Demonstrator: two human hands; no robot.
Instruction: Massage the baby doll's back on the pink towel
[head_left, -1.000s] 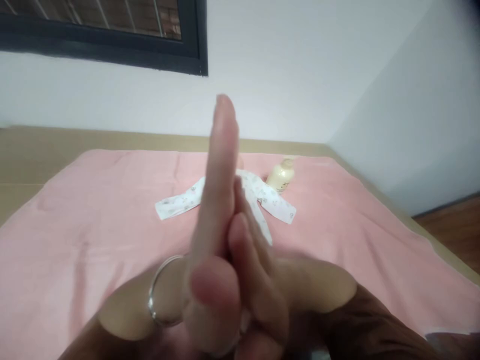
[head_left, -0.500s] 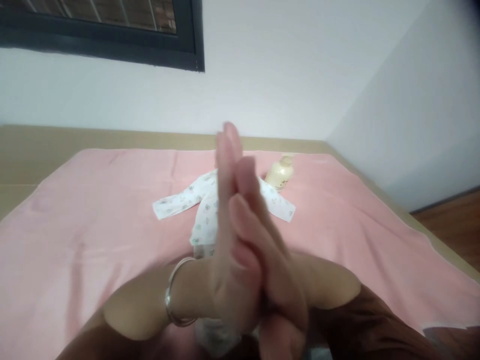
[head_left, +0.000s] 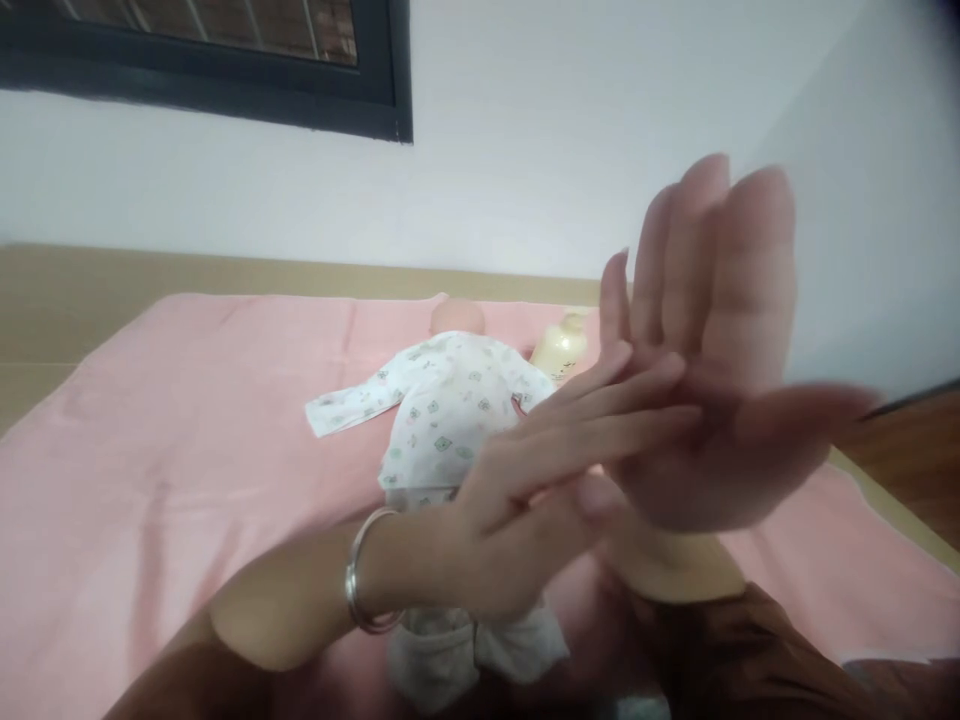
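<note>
My left hand point(head_left: 540, 480), with a silver bangle point(head_left: 352, 580) at its wrist, lays its outstretched fingers against the palm of my right hand point(head_left: 712, 370). The right hand is raised with its palm turned toward me, thumb out to the side and fingers straight. Neither hand grips anything. Behind them a baby doll in a white patterned top point(head_left: 442, 400) lies on a pink cloth point(head_left: 247, 420). Only the back or top of its round head point(head_left: 457, 317) shows. Its light trousers point(head_left: 435, 650) are partly covered by my left arm, and one sleeve is hidden by my hands.
A pale yellow bottle point(head_left: 560, 345) leans or lies on the pink cloth to the right of the doll's head. Beyond the cloth runs a beige surface edge point(head_left: 90, 275) along a white wall point(head_left: 525, 150). A dark-framed window point(head_left: 382, 90) is at the upper left.
My hands were pressed palm to palm, pointing up in the middle. Now the right hand has turned and moved right, and the left fingers lie across its palm. The doll's head has come into view.
</note>
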